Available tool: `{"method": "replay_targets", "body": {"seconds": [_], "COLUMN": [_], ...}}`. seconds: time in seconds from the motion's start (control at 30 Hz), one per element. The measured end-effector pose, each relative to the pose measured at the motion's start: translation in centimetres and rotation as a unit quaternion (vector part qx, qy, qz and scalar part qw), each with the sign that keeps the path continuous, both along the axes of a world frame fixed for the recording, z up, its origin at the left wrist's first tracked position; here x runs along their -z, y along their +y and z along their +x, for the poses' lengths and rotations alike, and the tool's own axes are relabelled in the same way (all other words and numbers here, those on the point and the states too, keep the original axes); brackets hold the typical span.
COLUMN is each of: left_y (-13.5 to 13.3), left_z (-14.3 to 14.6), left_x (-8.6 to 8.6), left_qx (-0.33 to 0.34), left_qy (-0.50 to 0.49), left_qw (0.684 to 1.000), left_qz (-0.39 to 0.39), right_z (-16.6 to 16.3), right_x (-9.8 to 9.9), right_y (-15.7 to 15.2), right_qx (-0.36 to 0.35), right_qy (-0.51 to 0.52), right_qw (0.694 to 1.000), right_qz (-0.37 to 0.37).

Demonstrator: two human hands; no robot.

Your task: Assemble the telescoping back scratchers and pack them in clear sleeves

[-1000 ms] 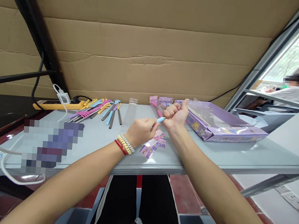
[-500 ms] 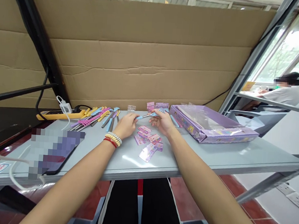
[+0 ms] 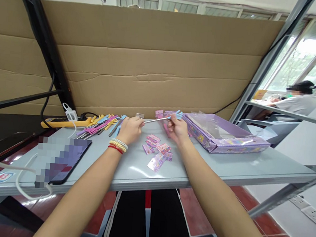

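A back scratcher with a light blue hand-shaped head and a thin silver shaft stretches between my hands above the table. My left hand, with beaded and red bracelets at the wrist, is closed around its handle end, which the fingers hide. Close below the blue head, my right hand pinches the shaft. Small pink-purple printed cards lie loosely piled on the table under the hands. Left of my left hand is a heap of several more back scratchers in purple, pink, yellow and blue.
A purple display box with clear plastic wrapping stands at the right. On the left are a phone, a white cable and a yellow tool. Cardboard walls off the back. Another person sits beyond the shelf frame.
The shaft between my hands is now longer and bare silver. My right hand has shifted slightly right, and the blue head now shows above its fingers. The view has tilted a little.
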State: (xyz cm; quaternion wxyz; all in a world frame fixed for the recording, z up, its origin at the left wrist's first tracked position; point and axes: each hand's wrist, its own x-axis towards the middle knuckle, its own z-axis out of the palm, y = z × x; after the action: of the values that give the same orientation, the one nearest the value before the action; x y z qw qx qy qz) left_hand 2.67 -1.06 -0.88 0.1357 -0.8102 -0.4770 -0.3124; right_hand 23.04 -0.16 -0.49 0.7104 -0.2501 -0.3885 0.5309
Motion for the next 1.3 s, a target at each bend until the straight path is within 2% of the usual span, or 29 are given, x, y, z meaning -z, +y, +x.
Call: {"method": "replay_targets", "body": {"seconds": [0.13, 0.2, 0.27, 0.3, 0.37, 0.47, 0.6, 0.73, 0.9, 1.07, 1.3], "left_y": [2.0, 2.6, 3.1, 3.3, 3.6, 3.9, 4.1, 4.4, 4.9, 4.5, 3.7], "left_z": [-4.8, -7.1, -8.4, -8.6, -8.3, -7.3, -8.1, -10.0, -10.2, -10.0, -9.5], "left_x": [-0.1, 0.1, 0.2, 0.3, 0.4, 0.5, 0.8, 1.1, 1.1, 0.6, 0.4], "left_qx": [-0.084, -0.120, -0.146, -0.144, -0.116, -0.072, -0.092, -0.120, -0.083, -0.101, -0.159], "left_qy": [-0.030, -0.052, -0.074, -0.076, -0.070, -0.065, -0.072, -0.054, -0.041, -0.081, -0.122], "left_qw": [0.995, 0.989, 0.983, 0.983, 0.987, 0.992, 0.992, 0.991, 0.995, 0.992, 0.978], "left_qz": [0.050, 0.068, 0.085, 0.087, 0.085, 0.076, 0.049, -0.003, -0.047, -0.008, 0.060], "right_z": [4.4, 8.2, 12.5, 14.5, 17.8, 20.3, 21.0, 21.2, 21.4, 20.6, 19.7], "right_x": [-2.7, -4.3, -5.6, -6.0, -6.3, -5.7, -4.5, -4.2, -5.0, -5.2, -4.5], "right_y": [-0.1, -0.6, -1.5, -2.0, -3.1, -4.3, -4.9, -5.0, -5.8, -6.2, -5.3], "right_qx": [0.137, 0.190, 0.269, 0.294, 0.301, 0.295, 0.291, 0.280, 0.300, 0.302, 0.279], "right_qy": [0.103, 0.133, 0.172, 0.186, 0.174, 0.166, 0.152, 0.097, 0.073, -0.013, 0.030], "right_qw": [0.984, 0.971, 0.946, 0.935, 0.936, 0.939, 0.941, 0.952, 0.950, 0.952, 0.960], "right_qz": [-0.047, -0.055, -0.057, -0.064, -0.058, -0.054, -0.081, -0.081, -0.052, -0.050, -0.001]}}
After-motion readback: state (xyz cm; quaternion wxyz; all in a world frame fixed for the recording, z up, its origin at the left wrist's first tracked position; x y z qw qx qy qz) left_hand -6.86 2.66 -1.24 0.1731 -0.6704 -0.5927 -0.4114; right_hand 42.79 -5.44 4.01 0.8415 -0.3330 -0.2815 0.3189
